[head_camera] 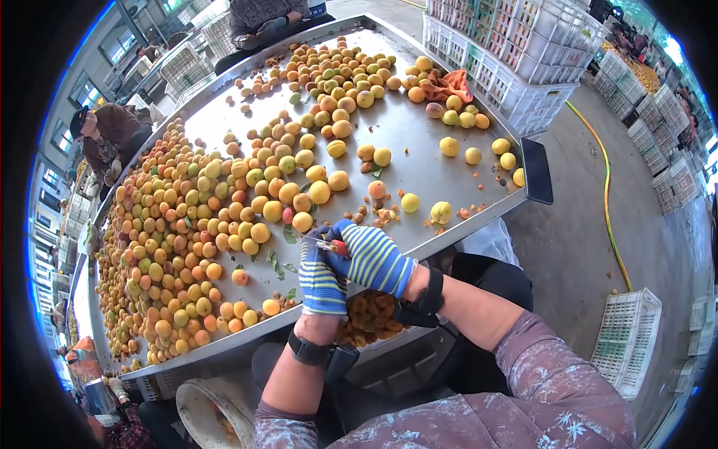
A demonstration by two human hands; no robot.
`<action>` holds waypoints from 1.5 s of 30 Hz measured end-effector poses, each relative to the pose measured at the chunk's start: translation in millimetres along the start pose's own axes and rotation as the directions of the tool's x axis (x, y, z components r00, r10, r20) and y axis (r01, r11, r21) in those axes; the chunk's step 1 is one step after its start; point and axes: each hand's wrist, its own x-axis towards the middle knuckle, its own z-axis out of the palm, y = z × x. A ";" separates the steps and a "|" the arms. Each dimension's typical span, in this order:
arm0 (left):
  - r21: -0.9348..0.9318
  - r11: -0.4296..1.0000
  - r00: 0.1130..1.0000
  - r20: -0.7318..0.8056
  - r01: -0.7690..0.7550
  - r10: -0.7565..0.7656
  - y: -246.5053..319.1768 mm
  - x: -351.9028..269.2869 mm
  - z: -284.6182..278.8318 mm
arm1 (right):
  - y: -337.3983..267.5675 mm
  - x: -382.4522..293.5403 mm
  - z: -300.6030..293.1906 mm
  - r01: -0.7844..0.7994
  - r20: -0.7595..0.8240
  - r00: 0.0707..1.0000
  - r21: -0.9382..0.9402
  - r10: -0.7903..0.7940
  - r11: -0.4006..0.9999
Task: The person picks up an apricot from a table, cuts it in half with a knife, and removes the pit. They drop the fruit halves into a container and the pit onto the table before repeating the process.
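Observation:
My left hand [323, 280] and my right hand [376, 257], both in blue-and-yellow striped knit gloves, meet over the near edge of a metal sorting table [387, 126]. A small hand tool with a red handle [339, 247] and a metal end is gripped in my right hand. The fingers of my left hand are curled close against the tool's metal end; whatever they may hold is hidden. Apricots [185, 224] are heaped across the table's left side. Below my wrists, pitted apricot halves [370, 317] fill a container.
Apricot stones [359, 214] and torn pulp lie just beyond my hands. An orange cloth [449, 85] rests among fruit at the far right. Stacked white crates [499, 73] stand past the table, and a white bucket [216, 412] below left. Other people [109, 140] sit around the table.

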 end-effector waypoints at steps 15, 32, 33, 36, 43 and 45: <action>-0.150 0.986 0.993 0.108 0.071 -0.056 -4.1 -8.0 -7.3 | 7.1 -3.5 8.5 -0.012 0.004 1.000 -0.118 0.013 0.993; 0.601 0.654 0.795 0.607 -0.459 0.000 8.3 -54.3 20.7 | 28.7 1.9 -102.4 -0.302 -0.319 0.938 -0.570 0.133 0.764; 0.584 0.587 0.677 0.732 -0.560 -0.082 -2.8 -49.7 13.7 | 27.0 -2.9 -123.4 -0.318 -0.339 0.935 -0.673 0.104 0.668; 0.610 0.662 0.519 0.432 0.435 -0.738 -0.4 -61.2 -22.1 | 47.8 0.9 -106.9 -0.370 -0.213 0.927 -0.655 0.309 0.659; 0.786 0.564 0.506 0.390 0.252 -0.770 -32.9 -67.9 -49.4 | 74.6 -22.1 -116.9 -0.522 -0.184 0.820 -0.626 0.541 0.579; 0.888 0.453 0.555 0.418 -0.081 -0.720 -36.1 -69.6 -49.0 | 70.7 -18.9 -117.7 -0.523 -0.153 0.793 -0.668 0.590 0.530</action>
